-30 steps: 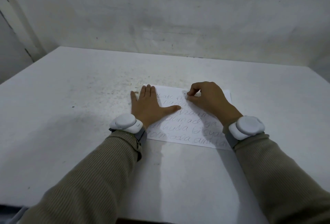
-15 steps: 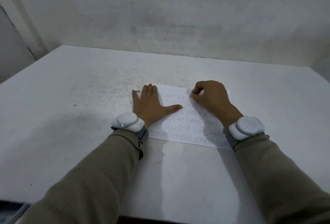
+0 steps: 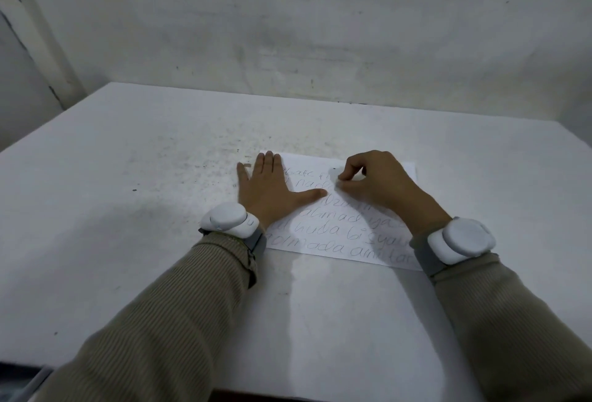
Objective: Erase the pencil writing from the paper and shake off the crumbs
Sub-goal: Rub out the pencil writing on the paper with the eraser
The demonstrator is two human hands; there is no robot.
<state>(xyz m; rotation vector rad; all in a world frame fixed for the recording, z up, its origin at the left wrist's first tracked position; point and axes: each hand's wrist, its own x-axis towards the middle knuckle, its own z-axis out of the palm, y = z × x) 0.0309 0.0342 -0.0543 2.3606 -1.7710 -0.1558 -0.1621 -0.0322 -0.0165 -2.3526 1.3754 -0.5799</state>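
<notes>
The erasing step was in hand, and it looked early. The paper (image 3: 339,243) lay flat on the white worktop (image 3: 128,225), and lines of pencil writing (image 3: 323,232) still covered most of the sheet. The left hand (image 3: 272,193) pressed flat on the sheet's left part with fingers straight and thumb spread, pinning it. The right hand (image 3: 381,183) sat over the upper middle of the sheet. Its grip was narrow, with thumb and fingertips pinched on what was probably a small eraser (image 3: 336,176), though this was too hidden to be sure. The next move probably called for short firm rubs along the upper lines, working down line by line. The left hand would need to keep the sheet taut so it did not crease. Shaking off the crumbs was not yet due.
</notes>
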